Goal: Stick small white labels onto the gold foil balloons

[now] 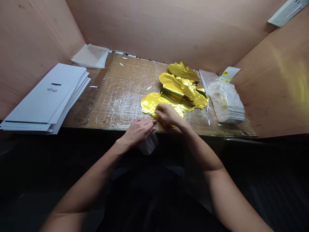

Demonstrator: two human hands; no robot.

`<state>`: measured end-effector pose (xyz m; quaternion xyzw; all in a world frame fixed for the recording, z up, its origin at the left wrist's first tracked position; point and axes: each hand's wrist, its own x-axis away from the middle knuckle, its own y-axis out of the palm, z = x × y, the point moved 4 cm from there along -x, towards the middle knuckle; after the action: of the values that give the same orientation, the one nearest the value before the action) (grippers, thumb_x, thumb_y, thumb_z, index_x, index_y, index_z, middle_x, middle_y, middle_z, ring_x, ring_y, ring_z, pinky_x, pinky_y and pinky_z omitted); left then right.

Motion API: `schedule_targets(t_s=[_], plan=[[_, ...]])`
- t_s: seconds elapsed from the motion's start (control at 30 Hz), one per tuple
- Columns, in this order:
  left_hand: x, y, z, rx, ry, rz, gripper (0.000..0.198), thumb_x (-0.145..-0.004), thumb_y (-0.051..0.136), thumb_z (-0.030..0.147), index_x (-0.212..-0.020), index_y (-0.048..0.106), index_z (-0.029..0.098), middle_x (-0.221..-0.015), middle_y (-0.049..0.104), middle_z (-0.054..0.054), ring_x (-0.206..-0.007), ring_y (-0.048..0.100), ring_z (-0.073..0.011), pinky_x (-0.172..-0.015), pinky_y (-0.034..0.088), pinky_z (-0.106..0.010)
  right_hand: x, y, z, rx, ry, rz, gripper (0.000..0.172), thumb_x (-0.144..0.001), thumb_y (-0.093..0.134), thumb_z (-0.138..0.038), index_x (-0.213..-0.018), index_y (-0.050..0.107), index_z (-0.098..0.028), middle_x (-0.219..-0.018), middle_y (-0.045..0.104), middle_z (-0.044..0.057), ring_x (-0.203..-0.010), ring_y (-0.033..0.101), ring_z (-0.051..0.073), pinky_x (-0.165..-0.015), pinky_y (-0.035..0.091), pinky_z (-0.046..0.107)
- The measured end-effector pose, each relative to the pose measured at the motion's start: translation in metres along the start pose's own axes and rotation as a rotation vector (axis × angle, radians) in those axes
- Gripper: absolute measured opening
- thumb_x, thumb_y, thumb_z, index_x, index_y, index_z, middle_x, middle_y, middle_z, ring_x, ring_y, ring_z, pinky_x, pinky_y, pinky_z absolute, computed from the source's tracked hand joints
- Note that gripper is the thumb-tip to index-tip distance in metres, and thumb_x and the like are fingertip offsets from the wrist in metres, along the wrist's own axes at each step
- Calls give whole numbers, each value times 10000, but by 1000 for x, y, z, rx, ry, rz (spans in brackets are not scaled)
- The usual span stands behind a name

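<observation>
A pile of crumpled gold foil balloons (176,93) lies on the cardboard-covered bench top (120,100), its nearest balloon spreading toward me. My right hand (169,115) pinches the near edge of that foil. My left hand (138,132) sits at the bench's front edge, fingertips close to the foil and to my right hand. A translucent plastic bag (148,143) hangs below it, apparently held in its fingers. The hand hides the bag's upper part.
A stack of white card sheets (45,96) lies at the left, with a translucent packet (90,56) behind it. At the right sit a bundle of plastic-wrapped packets (226,101) and a white paper (229,74). Wooden panels surround the bench; a power strip (287,13) sits high right.
</observation>
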<state>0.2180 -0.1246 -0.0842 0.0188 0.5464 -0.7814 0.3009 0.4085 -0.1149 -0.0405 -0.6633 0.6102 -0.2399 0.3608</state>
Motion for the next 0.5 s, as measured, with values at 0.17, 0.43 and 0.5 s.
schedule_targets(t_s=[0.17, 0.43, 0.5], plan=[[3, 5, 1, -59, 28, 47, 303, -1144, 458, 314, -1271, 700, 181, -1369, 772, -108, -1308, 712, -239, -979, 470, -403, 3, -2, 5, 501, 55, 153, 153, -1050, 565, -282, -990, 643, -166, -981, 740, 122, -881, 595, 241, -890, 331, 382], [6, 1, 4, -80, 86, 117, 256, -1135, 492, 280, -1163, 727, 185, -1411, 754, -73, -1346, 697, -223, -987, 464, -401, 8, 3, 18, 349, -97, -88, 278, -1100, 512, -353, -886, 601, -200, -947, 684, 63, -880, 538, 207, -853, 329, 331], [7, 1, 5, -90, 112, 127, 248, -1133, 492, 266, -1142, 725, 183, -1433, 742, -69, -1370, 681, -223, -1002, 467, -400, 6, 1, 19, 317, -69, -93, 271, -1098, 498, -327, -881, 601, -201, -911, 671, 55, -831, 514, 197, -808, 329, 320]])
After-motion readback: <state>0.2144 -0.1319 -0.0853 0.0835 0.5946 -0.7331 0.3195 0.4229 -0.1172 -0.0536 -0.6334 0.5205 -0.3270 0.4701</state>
